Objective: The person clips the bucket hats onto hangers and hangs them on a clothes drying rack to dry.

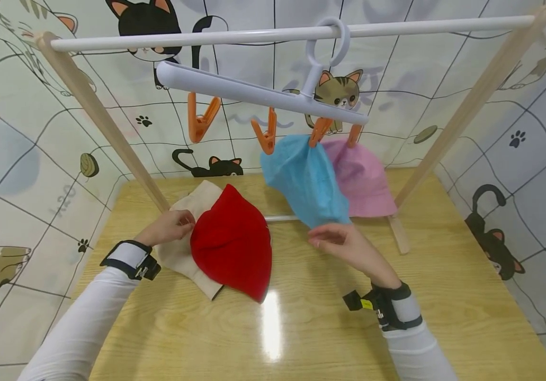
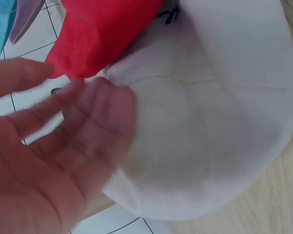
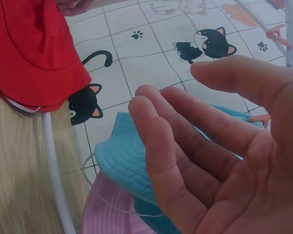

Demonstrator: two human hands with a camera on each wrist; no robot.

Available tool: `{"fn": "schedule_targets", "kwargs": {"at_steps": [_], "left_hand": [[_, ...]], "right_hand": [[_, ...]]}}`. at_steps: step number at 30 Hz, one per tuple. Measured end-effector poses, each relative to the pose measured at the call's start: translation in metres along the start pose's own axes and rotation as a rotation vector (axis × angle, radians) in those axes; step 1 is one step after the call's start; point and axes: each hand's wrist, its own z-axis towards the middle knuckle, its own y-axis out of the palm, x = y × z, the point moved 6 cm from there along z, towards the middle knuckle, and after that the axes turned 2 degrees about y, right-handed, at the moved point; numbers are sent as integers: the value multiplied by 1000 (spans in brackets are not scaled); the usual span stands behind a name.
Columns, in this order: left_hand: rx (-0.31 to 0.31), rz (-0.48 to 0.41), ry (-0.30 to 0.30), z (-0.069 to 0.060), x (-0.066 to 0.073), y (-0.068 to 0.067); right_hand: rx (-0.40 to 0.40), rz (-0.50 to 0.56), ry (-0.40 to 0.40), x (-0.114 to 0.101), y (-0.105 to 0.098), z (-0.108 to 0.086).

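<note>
A red bucket hat [image 1: 234,243] lies on the table, partly over a cream hat [image 1: 177,256]. Beside the red hat's left edge is my left hand [image 1: 170,226], fingers loosely bent above the cream hat; the left wrist view shows no cloth pinched between thumb and fingers. My right hand [image 1: 341,243], fingers relaxed and thumb apart, is at the lower brim of a light blue bucket hat [image 1: 301,180]; whether it touches the brim I cannot tell. An orange clip [image 1: 320,131] holds the blue hat on a pale hanger [image 1: 253,95]. Behind it a pink hat [image 1: 360,180] hangs from another orange clip [image 1: 354,135].
The hanger tilts down to the right, its ring hooked over a white rod [image 1: 263,36] between wooden posts [image 1: 106,121]. Two orange clips [image 1: 201,119] hang on its left half without hats. A low white bar [image 1: 279,218] crosses behind the hats. Cat-patterned cloth surrounds the wooden table [image 1: 196,333].
</note>
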Motion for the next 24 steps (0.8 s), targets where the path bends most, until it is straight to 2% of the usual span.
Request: {"fn": "schedule_targets", "kwargs": {"at_steps": [3,5,12,16,20,24], "left_hand": [[-48,-16,-64,-3,-5,3],[-78,-25,-84,-5,-7,6],[-177,-41,-96,-10,-7,17],[-232,-65,-153,-12,-8,25],[-236,-87,-190,-13,-9,30],[-208,-105,-185,-13,-8,29]], "right_hand": [[-9,5,-2,1,1,0],[-12,10,-1,2,2,0],[-20,12,4,2,3,-1],[-24,15,13,3,4,-1],[-29,22,16,3,4,-1],[-40,24,7,3,4,0]]}}
